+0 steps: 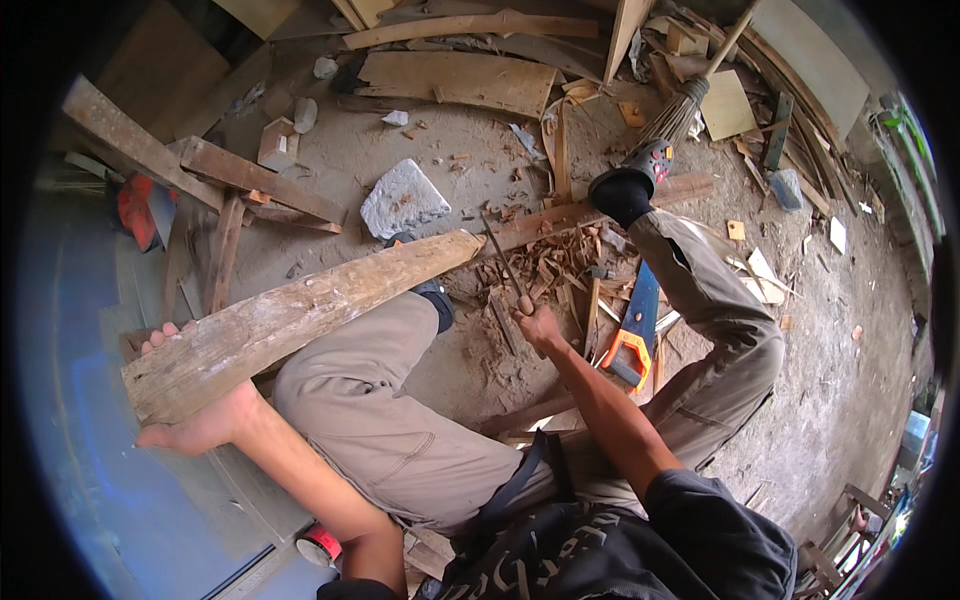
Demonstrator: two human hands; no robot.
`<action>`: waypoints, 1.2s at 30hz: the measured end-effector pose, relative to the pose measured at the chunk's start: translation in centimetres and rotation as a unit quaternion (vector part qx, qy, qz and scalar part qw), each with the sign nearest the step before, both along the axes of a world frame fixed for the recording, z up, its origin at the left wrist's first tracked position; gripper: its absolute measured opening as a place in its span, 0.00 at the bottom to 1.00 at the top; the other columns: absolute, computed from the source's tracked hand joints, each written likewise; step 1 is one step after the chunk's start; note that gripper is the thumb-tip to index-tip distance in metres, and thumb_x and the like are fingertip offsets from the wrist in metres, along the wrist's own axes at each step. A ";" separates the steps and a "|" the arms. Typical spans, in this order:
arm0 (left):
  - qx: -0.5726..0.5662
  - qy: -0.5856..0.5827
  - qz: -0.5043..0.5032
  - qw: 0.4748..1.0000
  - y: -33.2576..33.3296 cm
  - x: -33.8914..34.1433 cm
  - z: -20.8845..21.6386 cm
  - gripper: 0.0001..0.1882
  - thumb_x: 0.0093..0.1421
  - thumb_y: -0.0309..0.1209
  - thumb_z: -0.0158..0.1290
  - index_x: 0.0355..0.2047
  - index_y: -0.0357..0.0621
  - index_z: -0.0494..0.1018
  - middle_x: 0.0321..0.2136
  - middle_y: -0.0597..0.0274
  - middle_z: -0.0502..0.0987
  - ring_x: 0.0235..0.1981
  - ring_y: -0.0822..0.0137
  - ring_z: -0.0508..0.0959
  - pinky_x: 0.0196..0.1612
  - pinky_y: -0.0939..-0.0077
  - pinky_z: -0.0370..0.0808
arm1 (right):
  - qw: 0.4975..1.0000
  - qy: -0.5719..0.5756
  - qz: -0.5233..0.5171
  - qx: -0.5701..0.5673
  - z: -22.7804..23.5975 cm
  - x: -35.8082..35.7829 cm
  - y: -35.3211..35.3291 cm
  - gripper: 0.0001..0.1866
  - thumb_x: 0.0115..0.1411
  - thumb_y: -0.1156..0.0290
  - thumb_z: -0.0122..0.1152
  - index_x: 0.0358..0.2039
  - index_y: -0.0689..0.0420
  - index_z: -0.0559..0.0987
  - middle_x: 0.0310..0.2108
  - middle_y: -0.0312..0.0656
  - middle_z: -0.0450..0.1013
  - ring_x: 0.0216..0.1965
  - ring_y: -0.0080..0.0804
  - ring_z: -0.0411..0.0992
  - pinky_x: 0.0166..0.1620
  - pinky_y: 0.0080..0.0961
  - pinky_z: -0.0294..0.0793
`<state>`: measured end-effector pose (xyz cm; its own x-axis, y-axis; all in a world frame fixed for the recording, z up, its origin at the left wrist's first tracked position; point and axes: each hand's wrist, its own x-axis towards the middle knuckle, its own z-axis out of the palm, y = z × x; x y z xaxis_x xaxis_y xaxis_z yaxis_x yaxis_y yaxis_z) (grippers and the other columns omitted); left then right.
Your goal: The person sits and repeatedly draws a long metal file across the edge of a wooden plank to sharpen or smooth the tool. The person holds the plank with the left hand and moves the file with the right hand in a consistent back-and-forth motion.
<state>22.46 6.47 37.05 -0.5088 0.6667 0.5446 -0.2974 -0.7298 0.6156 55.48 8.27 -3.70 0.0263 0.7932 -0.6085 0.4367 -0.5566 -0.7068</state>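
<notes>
A thick, weathered wooden beam point(300, 310) slants over my left leg, its chipped far end close to the floor timber. My left hand point(205, 420) is wrapped from below around its near left end, the fingertips showing on the far side. My right hand point(538, 328) is closed around the handle of a long-bladed knife point(502, 252). The narrow dark blade appears nearly edge-on and points up toward the beam's far end; whether they touch I cannot tell. A plank point(540, 224) lies on the floor beyond, under or beside my right foot.
Wood chips point(560, 265) cover the ground between my feet. By my right leg lie a handsaw point(636, 325) with an orange-and-black handle and a hammer-like tool point(594, 300). A whitish stone block point(403, 199), a timber trestle point(230, 200), a broom point(680, 115) and stacked boards point(455, 80) stand around.
</notes>
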 end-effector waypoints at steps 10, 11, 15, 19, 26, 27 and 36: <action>-0.101 -0.015 0.287 0.953 1.5 2.0 0.5 0.48 0.65 0.68 0.22 0.54 0.31 0.66 0.48 0.43 0.74 0.51 0.45 0.75 0.59 0.44 0.67 | 0.980 0.078 -0.061 0.170 8.9 -0.5 5.5 0.22 0.59 0.53 0.62 0.32 0.63 0.75 0.24 0.45 0.74 0.26 0.32 0.72 0.33 0.33 0.71; -0.100 -0.019 0.282 0.954 0.8 1.2 0.3 0.47 0.65 0.67 0.23 0.54 0.31 0.66 0.48 0.43 0.74 0.51 0.45 0.75 0.59 0.44 0.67 | 0.974 0.109 -0.072 0.183 14.5 -1.0 6.8 0.21 0.58 0.55 0.63 0.29 0.64 0.74 0.23 0.47 0.73 0.26 0.34 0.72 0.34 0.34 0.71; -0.019 0.020 0.030 0.999 -1.8 -2.6 -1.0 0.46 0.66 0.66 0.23 0.55 0.32 0.66 0.50 0.42 0.73 0.54 0.44 0.73 0.61 0.44 0.66 | 0.872 0.306 -0.153 0.351 21.0 -2.0 9.4 0.14 0.58 0.65 0.64 0.25 0.61 0.72 0.19 0.36 0.66 0.23 0.22 0.62 0.28 0.26 0.65; -0.040 0.015 0.089 0.995 0.0 -1.3 -0.7 0.46 0.66 0.65 0.23 0.58 0.33 0.63 0.54 0.41 0.70 0.56 0.44 0.71 0.63 0.44 0.64 | 0.898 0.212 -0.165 0.350 7.2 -3.3 6.2 0.11 0.57 0.71 0.62 0.23 0.61 0.71 0.18 0.38 0.64 0.23 0.23 0.62 0.28 0.27 0.64; -0.146 -0.090 0.367 0.914 1.0 2.6 0.8 0.45 0.68 0.64 0.21 0.61 0.33 0.60 0.56 0.44 0.69 0.59 0.46 0.69 0.65 0.44 0.61 | 0.997 -0.031 -0.027 -0.065 -2.3 -2.6 -2.5 0.28 0.54 0.53 0.60 0.38 0.72 0.80 0.37 0.68 0.76 0.46 0.60 0.76 0.47 0.45 0.73; -0.144 -0.091 0.360 0.917 0.8 2.3 0.7 0.45 0.68 0.64 0.21 0.61 0.33 0.60 0.55 0.44 0.70 0.58 0.47 0.70 0.64 0.44 0.62 | 0.994 -0.040 -0.032 -0.092 -2.1 -2.5 -2.3 0.29 0.54 0.53 0.61 0.37 0.72 0.80 0.37 0.69 0.76 0.46 0.60 0.76 0.47 0.45 0.73; -0.124 -0.070 0.337 0.931 0.0 3.2 0.8 0.46 0.67 0.66 0.20 0.59 0.33 0.63 0.53 0.44 0.72 0.55 0.46 0.72 0.62 0.43 0.64 | 0.998 0.021 -0.058 0.024 -3.0 0.0 0.2 0.21 0.54 0.54 0.63 0.28 0.64 0.77 0.22 0.51 0.74 0.27 0.44 0.75 0.34 0.39 0.71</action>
<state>25.65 6.50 37.81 -0.9113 0.2665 0.3139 0.0873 -0.6199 0.7798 55.43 8.45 -6.67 0.0959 0.8149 -0.5716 0.3409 -0.5664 -0.7503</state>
